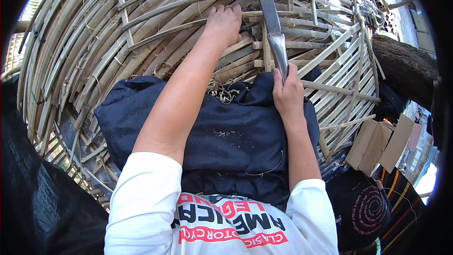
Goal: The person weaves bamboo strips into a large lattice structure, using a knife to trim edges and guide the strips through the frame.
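My left hand [225, 24] reaches forward over a lattice of split bamboo, its fingers curled round a bamboo strip [252, 14]. What lies under the palm is hidden. In my right hand [289, 89] is a machete [271, 15] with a broad, dark, square-ended blade and a shiny metal-looking handle. The blade points away from me and lies over or just above the crossing bamboo slats; whether it touches them I cannot tell. Dark blue cloth [231, 137] covers my lap, sprinkled with pale shavings. Curly bamboo shavings [224, 93] sit at its far edge.
Long curved bamboo strips [94, 28] spread across the left. More pale slats [339, 73] cross on the right, near a thick log [406, 61]. An opened cardboard box [370, 144] and a black cap [356, 208] are at the right; black sheeting [42, 193] hangs at the left.
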Tool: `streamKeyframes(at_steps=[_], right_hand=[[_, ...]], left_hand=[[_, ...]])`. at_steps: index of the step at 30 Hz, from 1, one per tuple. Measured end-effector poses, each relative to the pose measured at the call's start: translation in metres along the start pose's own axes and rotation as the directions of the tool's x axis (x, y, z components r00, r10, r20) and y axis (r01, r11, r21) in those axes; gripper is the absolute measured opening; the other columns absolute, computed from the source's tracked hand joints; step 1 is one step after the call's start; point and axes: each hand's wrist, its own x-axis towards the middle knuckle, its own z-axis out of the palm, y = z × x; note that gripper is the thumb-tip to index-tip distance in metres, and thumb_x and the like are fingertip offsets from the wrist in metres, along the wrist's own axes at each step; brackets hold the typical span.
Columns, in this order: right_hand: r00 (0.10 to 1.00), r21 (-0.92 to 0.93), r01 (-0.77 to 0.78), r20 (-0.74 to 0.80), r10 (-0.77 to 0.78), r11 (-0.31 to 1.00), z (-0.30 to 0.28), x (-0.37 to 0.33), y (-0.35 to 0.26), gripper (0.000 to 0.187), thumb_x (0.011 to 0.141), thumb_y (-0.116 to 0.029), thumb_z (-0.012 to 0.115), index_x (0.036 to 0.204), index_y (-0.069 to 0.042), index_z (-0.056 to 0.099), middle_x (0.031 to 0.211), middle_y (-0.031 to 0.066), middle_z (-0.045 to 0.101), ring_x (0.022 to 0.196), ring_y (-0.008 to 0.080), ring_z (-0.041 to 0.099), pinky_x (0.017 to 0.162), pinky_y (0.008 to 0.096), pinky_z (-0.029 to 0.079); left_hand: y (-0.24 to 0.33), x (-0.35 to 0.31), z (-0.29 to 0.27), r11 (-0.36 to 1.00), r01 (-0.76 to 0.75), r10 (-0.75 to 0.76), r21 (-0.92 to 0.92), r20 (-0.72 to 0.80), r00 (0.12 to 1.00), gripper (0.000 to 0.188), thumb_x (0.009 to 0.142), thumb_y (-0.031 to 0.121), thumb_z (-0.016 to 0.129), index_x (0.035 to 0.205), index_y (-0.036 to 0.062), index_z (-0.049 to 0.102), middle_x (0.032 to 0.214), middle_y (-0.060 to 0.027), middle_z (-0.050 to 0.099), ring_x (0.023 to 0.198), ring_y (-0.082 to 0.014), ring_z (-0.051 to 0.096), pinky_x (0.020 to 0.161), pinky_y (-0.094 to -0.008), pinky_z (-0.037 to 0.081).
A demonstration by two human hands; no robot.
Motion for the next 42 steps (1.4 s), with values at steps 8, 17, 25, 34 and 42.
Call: streamKeyframes(at_steps=[8,17,25,34,42], right_hand=[[0.999,0.006,0.020,-0.033,-0.020,1.000,-0.004,0.005,-0.003,0.033,0.097,-0.023,0.054,0.116,0.002,0.045,0.082,0.0288,0.063,0.078,0.0485,0.063,0.067,0.0503,0.050],[0.971,0.129,0.149,-0.208,-0.120,0.980,-0.002,-0.003,-0.012,0.037,0.097,-0.025,0.053,0.118,0.003,0.044,0.083,0.0305,0.063,0.078,0.0504,0.061,0.065,0.0540,0.048],[0.968,0.083,0.166,-0.203,-0.146,0.983,0.007,-0.010,-0.005,0.033,0.097,-0.023,0.053,0.117,0.001,0.041,0.081,0.0309,0.063,0.079,0.0502,0.062,0.067,0.0534,0.049],[0.991,-0.148,-0.063,0.104,0.079,0.987,0.007,0.004,0.005,0.034,0.097,-0.021,0.055,0.117,0.003,0.042,0.086,0.0298,0.063,0.079,0.0485,0.064,0.068,0.0491,0.051],[0.996,-0.029,0.056,-0.062,-0.058,0.998,0.003,-0.001,-0.006,0.034,0.097,-0.025,0.052,0.115,0.002,0.042,0.083,0.0318,0.063,0.080,0.0506,0.062,0.068,0.0540,0.049]], left_hand=[[-0.001,0.002,0.000,0.998,0.005,-0.007,-0.056,-0.035,0.999,0.057,0.069,0.015,0.071,0.118,-0.0015,0.048,0.113,-0.0194,0.062,0.112,-0.0340,0.057,0.094,-0.0462,0.043],[0.000,0.002,-0.001,1.000,0.015,-0.015,0.011,-0.027,1.000,0.065,0.069,0.025,0.076,0.122,-0.0002,0.049,0.115,-0.0163,0.063,0.113,-0.0302,0.057,0.098,-0.0428,0.041],[-0.001,0.001,0.002,1.000,0.020,-0.020,-0.005,0.019,1.000,0.069,0.069,0.027,0.078,0.124,-0.0011,0.048,0.116,-0.0163,0.064,0.113,-0.0302,0.058,0.097,-0.0420,0.042],[0.000,0.001,0.006,0.997,0.035,-0.033,-0.070,0.039,0.999,0.068,0.070,0.027,0.076,0.125,-0.0002,0.048,0.117,-0.0173,0.064,0.112,-0.0307,0.058,0.098,-0.0427,0.042],[0.003,0.000,0.006,0.995,0.034,-0.035,-0.089,0.000,0.999,0.056,0.070,0.015,0.069,0.119,-0.0025,0.048,0.116,-0.0210,0.063,0.113,-0.0350,0.058,0.097,-0.0468,0.043]])
